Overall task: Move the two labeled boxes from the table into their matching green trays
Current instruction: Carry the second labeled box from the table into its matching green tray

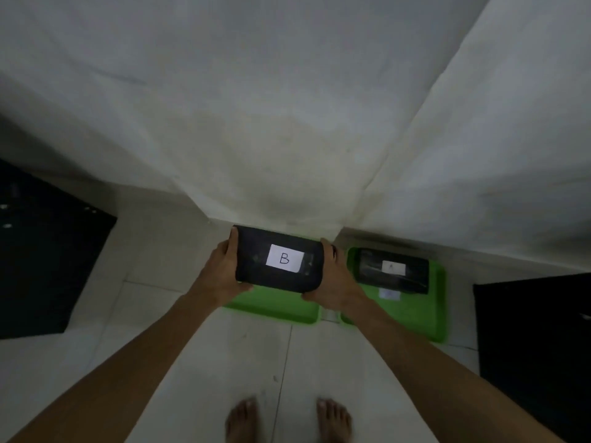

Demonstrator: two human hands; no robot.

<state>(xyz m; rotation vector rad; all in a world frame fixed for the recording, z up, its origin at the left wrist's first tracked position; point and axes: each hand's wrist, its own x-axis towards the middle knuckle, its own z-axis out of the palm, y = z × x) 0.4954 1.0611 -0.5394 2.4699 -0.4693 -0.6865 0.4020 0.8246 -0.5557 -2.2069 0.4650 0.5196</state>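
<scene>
hands grip a black box marked b [279,259] at its short ends: left hand [220,274] and right hand [332,279] curled tight around it. it sits over the left green tray [275,306].

Most of the left green tray [275,310] is hidden beneath the black box labelled B [279,259], so contact between box and tray cannot be judged. The letter on the second box [392,270], in the right green tray [415,314], is blurred, possibly an A, and the small paper tag [389,294] before it is unreadable. Both forearms are cut off by the lower edge.
</scene>
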